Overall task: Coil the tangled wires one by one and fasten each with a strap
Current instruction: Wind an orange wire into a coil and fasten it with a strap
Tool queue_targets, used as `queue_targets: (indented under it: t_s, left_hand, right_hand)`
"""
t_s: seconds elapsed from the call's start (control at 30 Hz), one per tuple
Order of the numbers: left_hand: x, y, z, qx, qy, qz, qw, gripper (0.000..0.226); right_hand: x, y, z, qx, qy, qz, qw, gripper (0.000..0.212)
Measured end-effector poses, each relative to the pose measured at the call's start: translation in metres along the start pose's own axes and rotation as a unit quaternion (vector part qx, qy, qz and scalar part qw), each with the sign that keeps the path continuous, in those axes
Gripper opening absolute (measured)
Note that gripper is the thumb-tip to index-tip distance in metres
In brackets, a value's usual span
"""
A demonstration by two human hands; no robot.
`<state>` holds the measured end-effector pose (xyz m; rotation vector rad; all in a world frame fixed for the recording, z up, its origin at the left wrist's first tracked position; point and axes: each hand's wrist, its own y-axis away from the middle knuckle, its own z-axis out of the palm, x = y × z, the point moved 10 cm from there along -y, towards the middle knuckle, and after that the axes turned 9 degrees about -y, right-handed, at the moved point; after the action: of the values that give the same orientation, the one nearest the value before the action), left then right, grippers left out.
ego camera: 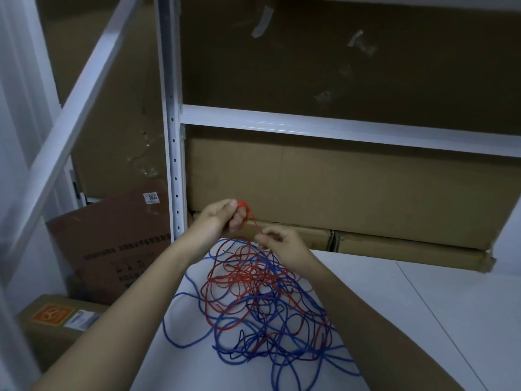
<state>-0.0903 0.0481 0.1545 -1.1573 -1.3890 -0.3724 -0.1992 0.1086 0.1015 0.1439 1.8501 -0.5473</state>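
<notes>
With the left hand curled round a small started coil of thin red wire and the right hand pinching its strand above the red-and-blue tangle on the white table, I'd feed slack gently, keeping loops even.

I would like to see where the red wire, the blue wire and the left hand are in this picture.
red wire (225, 280): head view, on a loop in the tangle.
blue wire (282, 348): head view, on the dense lower loops.
left hand (218, 217): head view, on the back of the hand.
</notes>
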Motion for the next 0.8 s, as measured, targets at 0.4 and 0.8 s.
queue_targets:
  t_s: [0.4,0.8]
  left_hand:
    - [0.028,-0.018,-0.029,0.172,0.009,-0.019,0.985,0.039]
    - [0.048,-0.036,-0.037,0.168,0.090,0.016,0.982,0.037]
  right_hand:
    - [-0.065,-0.045,-0.042,0.100,-0.085,0.029,0.991,0.014]
    - [-0.155,-0.041,-0.103,0.268,-0.299,-0.211,0.891,0.021]
